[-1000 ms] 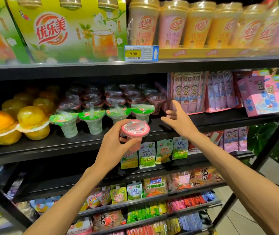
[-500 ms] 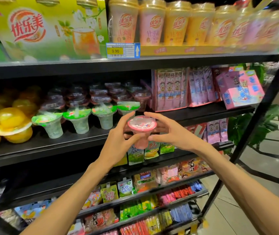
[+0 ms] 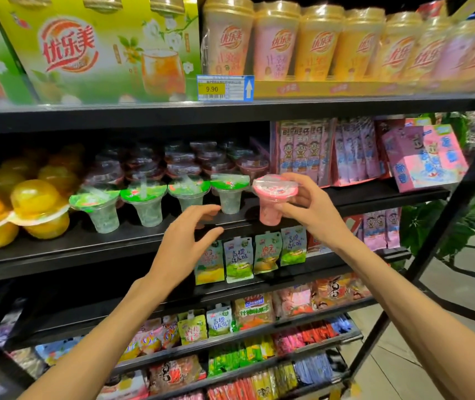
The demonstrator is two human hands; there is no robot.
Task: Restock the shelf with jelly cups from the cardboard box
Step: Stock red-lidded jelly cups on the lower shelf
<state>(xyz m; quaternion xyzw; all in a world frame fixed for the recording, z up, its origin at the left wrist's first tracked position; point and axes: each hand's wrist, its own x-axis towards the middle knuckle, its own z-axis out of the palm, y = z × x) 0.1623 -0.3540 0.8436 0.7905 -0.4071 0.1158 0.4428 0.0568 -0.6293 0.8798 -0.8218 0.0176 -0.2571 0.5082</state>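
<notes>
The pink-lidded clear plastic jelly cup [image 3: 272, 197] contains pink jelly and is held upright in front of the black shelf's [image 3: 115, 241] front edge, right of the front row. The right hand [image 3: 311, 209] grips it, fingers and thumb curled round its body below the lid. The left hand [image 3: 184, 243] hangs below and left of it, fingers loosely spread, holding nothing. Four green-lidded clear cups [image 3: 147, 206] with pale contents form the shelf's front row; dark-lidded cups [image 3: 181, 166] stand stacked behind. Orange and yellow domed fruit cups [image 3: 34, 209] occupy the shelf's left end.
</notes>
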